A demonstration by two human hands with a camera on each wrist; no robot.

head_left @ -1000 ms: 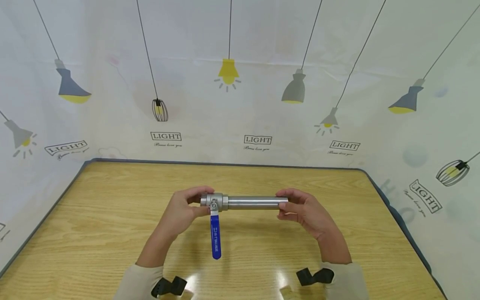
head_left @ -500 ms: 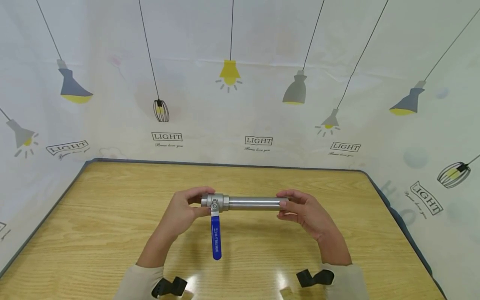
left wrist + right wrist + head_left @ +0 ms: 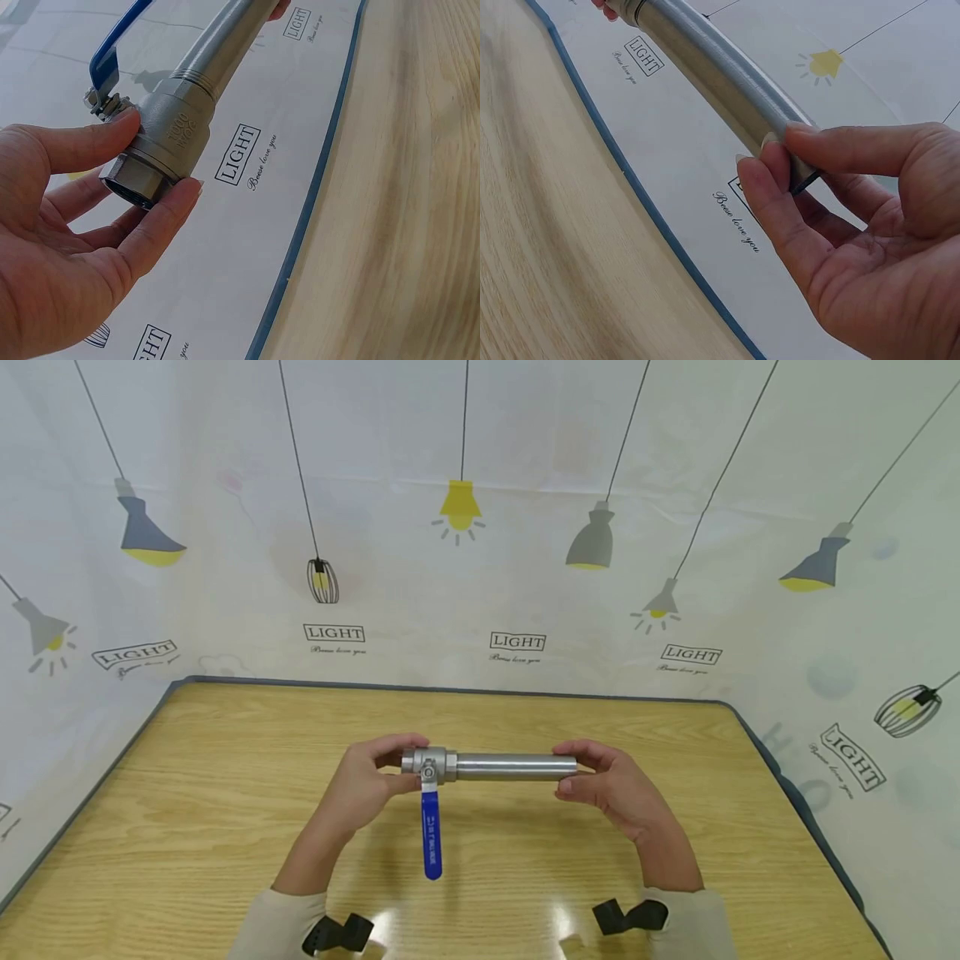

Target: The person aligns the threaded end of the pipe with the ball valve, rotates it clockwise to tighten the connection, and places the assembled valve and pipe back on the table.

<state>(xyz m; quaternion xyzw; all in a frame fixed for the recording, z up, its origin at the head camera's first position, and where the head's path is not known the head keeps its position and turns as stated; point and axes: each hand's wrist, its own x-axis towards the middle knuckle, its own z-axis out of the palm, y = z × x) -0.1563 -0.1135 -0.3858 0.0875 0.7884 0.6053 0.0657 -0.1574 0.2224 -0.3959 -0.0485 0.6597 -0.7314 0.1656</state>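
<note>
A steel ball valve (image 3: 429, 762) with a blue lever handle (image 3: 431, 835) is joined to a straight metal pipe (image 3: 510, 767). Both are held level above the table, the lever pointing toward me. My left hand (image 3: 363, 785) grips the valve's left end between thumb and fingers. In the left wrist view the valve body (image 3: 176, 127) shows raised lettering and an open hexagonal end. At the pipe's far right end, my right hand (image 3: 622, 793) pinches it with thumb and fingertips. The right wrist view shows the pipe (image 3: 727, 75) running away from that hand, with its threaded joint near the top.
The wood-grain table (image 3: 225, 793) has a dark blue edging (image 3: 450, 690) along its back and sides. A pale curtain (image 3: 390, 527) printed with lamps and LIGHT signs surrounds it. Black straps (image 3: 341, 933) sit at both sleeve cuffs.
The fingers of my right hand have shifted on the pipe end; one digit that lay across its front is now lower, uncovering the end. The left hand and valve stay nearly in place.
</note>
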